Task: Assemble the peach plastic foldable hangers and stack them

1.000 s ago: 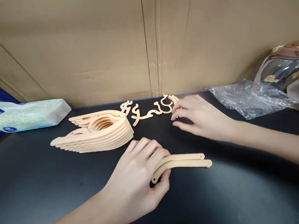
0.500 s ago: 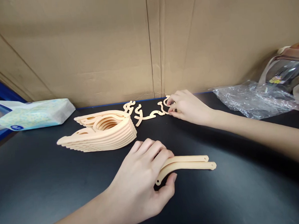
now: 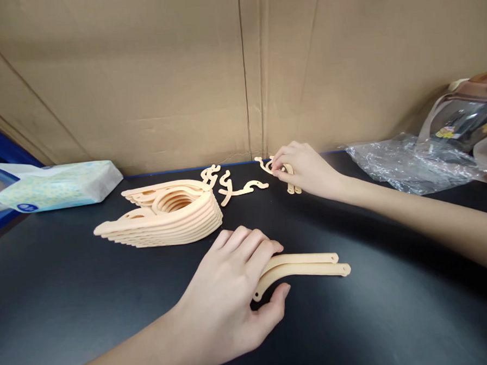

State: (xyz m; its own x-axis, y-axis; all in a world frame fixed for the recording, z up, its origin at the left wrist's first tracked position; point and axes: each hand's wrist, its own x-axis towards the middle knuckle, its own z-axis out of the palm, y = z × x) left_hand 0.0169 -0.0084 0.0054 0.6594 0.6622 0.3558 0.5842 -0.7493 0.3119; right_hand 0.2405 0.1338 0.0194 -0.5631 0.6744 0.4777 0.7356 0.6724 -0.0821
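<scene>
My left hand (image 3: 233, 292) lies in front of me, its fingers curled over two curved beige hanger arms (image 3: 309, 266). Small holes show at the ends of those arms, and my palm covers the rest. At the back, my right hand (image 3: 306, 168) has thumb and fingertips pinched together on a thin, S-shaped beige hook (image 3: 264, 166). Two rounded beige ends (image 3: 294, 188) show beneath that hand. More loose hooks (image 3: 244, 190) lie to its left. A stack of beige hanger pieces (image 3: 180, 224) sits beyond my left hand.
A tissue pack (image 3: 60, 186) lies at the back left of the black table (image 3: 62, 301). Crumpled clear plastic (image 3: 414, 162) and a transparent bag with brown trim (image 3: 468, 111) are at the right. A cardboard wall (image 3: 161, 89) rises along the back edge.
My right hand has shifted slightly back and left, and the hook at its fingertips has moved away from the loose ones. Rounded ends now show under that hand. My left hand stays put.
</scene>
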